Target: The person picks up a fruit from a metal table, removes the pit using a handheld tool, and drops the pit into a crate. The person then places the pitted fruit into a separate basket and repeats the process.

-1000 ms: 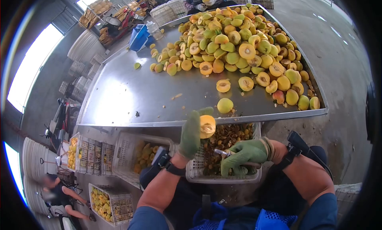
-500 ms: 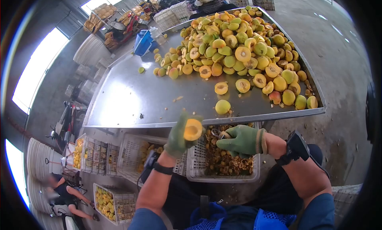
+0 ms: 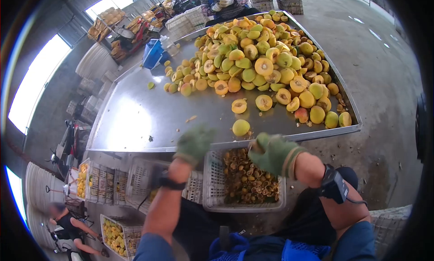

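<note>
My left hand (image 3: pixel 195 144), in a green glove, is over the near edge of the metal table (image 3: pixel 122 116). It is blurred, and its fingers and anything in them cannot be made out. My right hand (image 3: pixel 271 155), also gloved, is closed above the crate of pits and scraps (image 3: pixel 251 179); what it grips is too blurred to name. Just beyond it lies a whole yellow-green fruit (image 3: pixel 241 127). A large heap of halved fruit (image 3: pixel 248 57) covers the table's far and right parts, with a few cut halves (image 3: pixel 239 106) nearer me.
Across the table sits another person (image 3: pixel 226 3) with white gloves. A blue container (image 3: pixel 153 54) stands at the table's far left corner. Crates of fruit (image 3: pixel 114 236) are on the floor at lower left, where a second person (image 3: pixel 74 227) sits.
My left hand has moved up and left over the table edge, and the fruit half it held no longer shows. My right hand has risen slightly. The view has shifted a little.
</note>
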The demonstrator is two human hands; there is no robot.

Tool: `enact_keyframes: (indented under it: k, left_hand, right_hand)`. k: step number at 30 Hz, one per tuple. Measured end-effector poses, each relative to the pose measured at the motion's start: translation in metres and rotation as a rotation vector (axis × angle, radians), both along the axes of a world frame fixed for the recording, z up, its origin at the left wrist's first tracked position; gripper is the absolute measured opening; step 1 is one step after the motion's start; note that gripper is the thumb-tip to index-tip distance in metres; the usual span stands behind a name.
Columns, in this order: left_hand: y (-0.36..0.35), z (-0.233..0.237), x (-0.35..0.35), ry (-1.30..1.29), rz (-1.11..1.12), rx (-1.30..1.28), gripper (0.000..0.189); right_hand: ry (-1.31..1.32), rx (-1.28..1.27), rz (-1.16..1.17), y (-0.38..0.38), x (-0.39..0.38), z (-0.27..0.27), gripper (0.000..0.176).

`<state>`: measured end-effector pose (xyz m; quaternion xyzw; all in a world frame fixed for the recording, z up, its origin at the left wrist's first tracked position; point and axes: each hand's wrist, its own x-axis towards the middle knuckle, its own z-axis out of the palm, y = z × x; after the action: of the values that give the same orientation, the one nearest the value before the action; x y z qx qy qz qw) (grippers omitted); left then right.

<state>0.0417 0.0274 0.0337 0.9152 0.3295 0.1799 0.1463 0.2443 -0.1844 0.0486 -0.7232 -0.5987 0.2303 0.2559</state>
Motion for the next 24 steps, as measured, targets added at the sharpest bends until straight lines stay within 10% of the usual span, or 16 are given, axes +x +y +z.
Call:
enact_keyframes:
  k: [5,11,17,19,24]
  left_hand:
    - [0.004,-0.046,0.126,0.589,-0.14,0.077,0.049]
    - [0.011,-0.018,0.056,-0.538,-0.352,-1.337,0.052]
    - [-0.017,0.005,0.021,-0.357,-0.411,-0.653,0.056]
    - [-0.025,0.0,0.024,-0.474,-0.459,-0.772,0.059]
    - [-0.047,-0.011,0.021,-0.736,-0.442,-1.261,0.064]
  right_hand:
    - [0.242,0.266,-0.327,0.002,0.031,0.01,0.033]
    - [0.568,0.104,-0.346,0.001,0.018,0.016,0.035]
    - [0.633,0.035,-0.158,0.021,-0.002,-0.003,0.04]
    - [0.869,-0.121,-0.226,0.022,-0.014,0.015,0.04]
    - [0.478,0.217,-0.25,0.04,-0.018,-0.035,0.029]
